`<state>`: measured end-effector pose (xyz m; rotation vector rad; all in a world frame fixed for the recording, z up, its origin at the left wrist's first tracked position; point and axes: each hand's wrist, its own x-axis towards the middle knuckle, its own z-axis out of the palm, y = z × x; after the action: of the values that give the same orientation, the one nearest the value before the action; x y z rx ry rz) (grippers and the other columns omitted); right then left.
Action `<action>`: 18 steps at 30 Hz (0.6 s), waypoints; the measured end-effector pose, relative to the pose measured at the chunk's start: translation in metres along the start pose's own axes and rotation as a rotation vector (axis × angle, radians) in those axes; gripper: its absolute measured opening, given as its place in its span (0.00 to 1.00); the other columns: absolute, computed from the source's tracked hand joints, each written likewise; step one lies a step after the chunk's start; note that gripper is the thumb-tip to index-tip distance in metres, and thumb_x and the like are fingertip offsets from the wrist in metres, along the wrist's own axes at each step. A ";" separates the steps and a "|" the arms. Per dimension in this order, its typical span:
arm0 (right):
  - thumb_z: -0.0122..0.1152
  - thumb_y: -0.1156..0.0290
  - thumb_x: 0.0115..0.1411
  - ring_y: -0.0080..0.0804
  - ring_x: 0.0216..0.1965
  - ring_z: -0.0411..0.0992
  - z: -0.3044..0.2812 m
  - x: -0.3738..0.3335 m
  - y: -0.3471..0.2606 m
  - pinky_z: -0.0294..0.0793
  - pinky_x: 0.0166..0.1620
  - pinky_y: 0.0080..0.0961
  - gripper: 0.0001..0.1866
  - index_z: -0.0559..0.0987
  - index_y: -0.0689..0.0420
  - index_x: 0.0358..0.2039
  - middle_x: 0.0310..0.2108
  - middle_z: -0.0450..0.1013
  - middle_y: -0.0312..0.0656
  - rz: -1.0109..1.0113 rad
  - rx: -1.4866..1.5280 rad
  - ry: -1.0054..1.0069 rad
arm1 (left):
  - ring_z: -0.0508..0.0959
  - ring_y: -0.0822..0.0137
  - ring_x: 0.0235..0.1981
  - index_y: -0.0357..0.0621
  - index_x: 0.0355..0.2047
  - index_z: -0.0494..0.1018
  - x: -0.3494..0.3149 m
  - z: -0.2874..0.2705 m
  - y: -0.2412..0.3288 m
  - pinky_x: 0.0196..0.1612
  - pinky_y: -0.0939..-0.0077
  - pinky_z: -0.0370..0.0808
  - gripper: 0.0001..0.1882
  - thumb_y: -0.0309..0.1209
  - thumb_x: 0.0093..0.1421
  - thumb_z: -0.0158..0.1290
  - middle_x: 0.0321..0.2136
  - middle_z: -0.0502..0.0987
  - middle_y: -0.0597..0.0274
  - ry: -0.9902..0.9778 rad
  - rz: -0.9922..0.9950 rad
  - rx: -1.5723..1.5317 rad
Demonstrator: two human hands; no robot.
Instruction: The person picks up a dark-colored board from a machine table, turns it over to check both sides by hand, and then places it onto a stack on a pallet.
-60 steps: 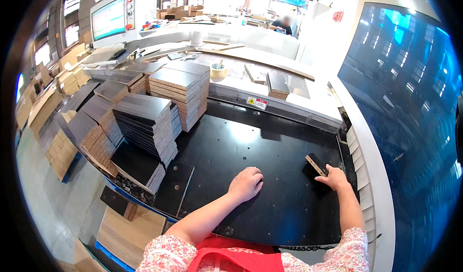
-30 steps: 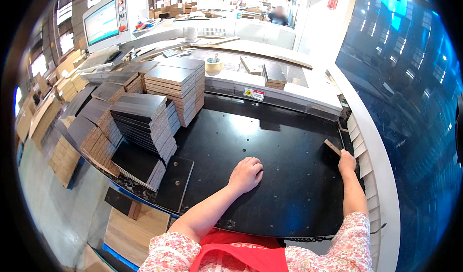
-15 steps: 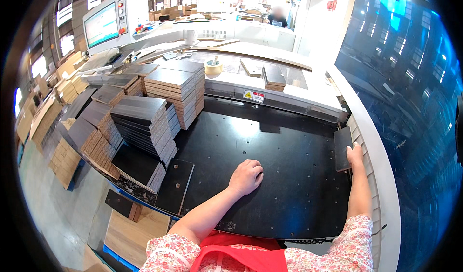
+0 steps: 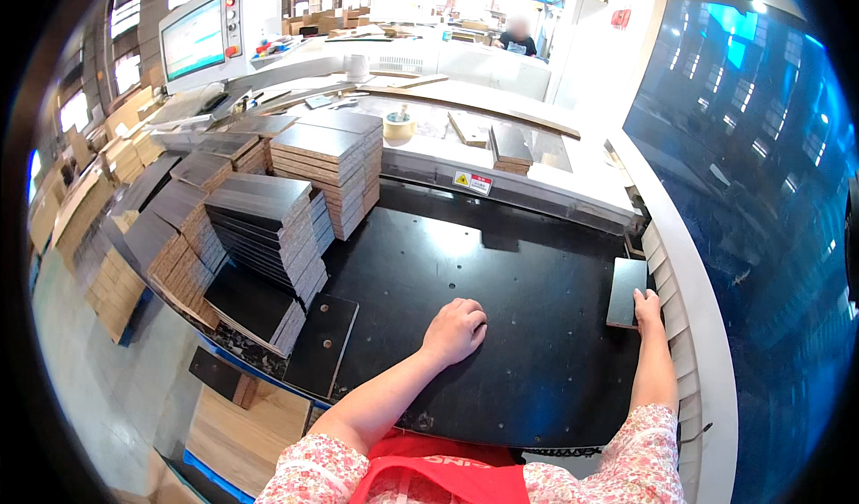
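My right hand grips a small dark rectangular board by its right edge, thumb on top and the other fingers hidden. The board is at the right end of the black worktable, beside the machine's pale edge. My left hand rests on the middle of the tabletop, its fingers curled in and nothing seen in them. To its left, a dark board with two round holes lies near the table's front edge. Behind that board stands a tall stack of dark-faced boards with raw chipboard edges.
More board stacks crowd the table's left side. A machine with a dark blue window rises at the right. On the ledge behind the table are a tape roll and small boards. A control screen stands far left; a person sits far back.
My right hand has drawn the dark board a little to the left and nearer to me, off the machine's edge. My left hand stays about where it was.
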<state>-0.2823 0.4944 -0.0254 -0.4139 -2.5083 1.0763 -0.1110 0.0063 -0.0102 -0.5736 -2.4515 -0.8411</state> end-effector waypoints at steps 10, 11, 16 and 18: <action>0.61 0.61 0.62 0.56 0.48 0.76 0.001 -0.003 -0.003 0.74 0.51 0.43 0.22 0.78 0.69 0.46 0.45 0.77 0.63 -0.041 -0.244 -0.108 | 0.76 0.58 0.49 0.43 0.32 0.78 -0.005 0.000 -0.001 0.55 0.62 0.73 0.05 0.30 0.57 0.58 0.40 0.78 0.61 -0.048 -0.045 0.019; 0.60 0.61 0.62 0.57 0.49 0.76 -0.006 0.005 0.004 0.73 0.52 0.42 0.21 0.78 0.67 0.46 0.46 0.77 0.61 -0.027 -0.189 -0.052 | 0.76 0.57 0.49 0.43 0.32 0.78 -0.001 0.002 -0.001 0.55 0.62 0.73 0.05 0.30 0.57 0.58 0.40 0.78 0.60 -0.045 -0.033 0.003; 0.60 0.61 0.62 0.57 0.49 0.75 0.004 -0.011 -0.011 0.73 0.51 0.44 0.19 0.79 0.65 0.43 0.43 0.77 0.61 -0.012 -0.277 -0.066 | 0.76 0.57 0.47 0.42 0.31 0.77 -0.005 0.001 -0.003 0.52 0.62 0.73 0.05 0.30 0.57 0.57 0.39 0.77 0.60 -0.001 -0.022 0.013; 0.61 0.59 0.61 0.57 0.48 0.76 -0.004 -0.008 -0.016 0.73 0.50 0.44 0.20 0.79 0.65 0.43 0.42 0.78 0.61 -0.067 -0.157 -0.051 | 0.76 0.57 0.47 0.42 0.31 0.78 -0.004 0.000 -0.003 0.53 0.62 0.73 0.05 0.30 0.57 0.57 0.39 0.77 0.60 -0.016 -0.025 0.014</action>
<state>-0.2748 0.4835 -0.0129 -0.3474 -2.6424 0.8784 -0.1096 0.0037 -0.0134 -0.5478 -2.4817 -0.8322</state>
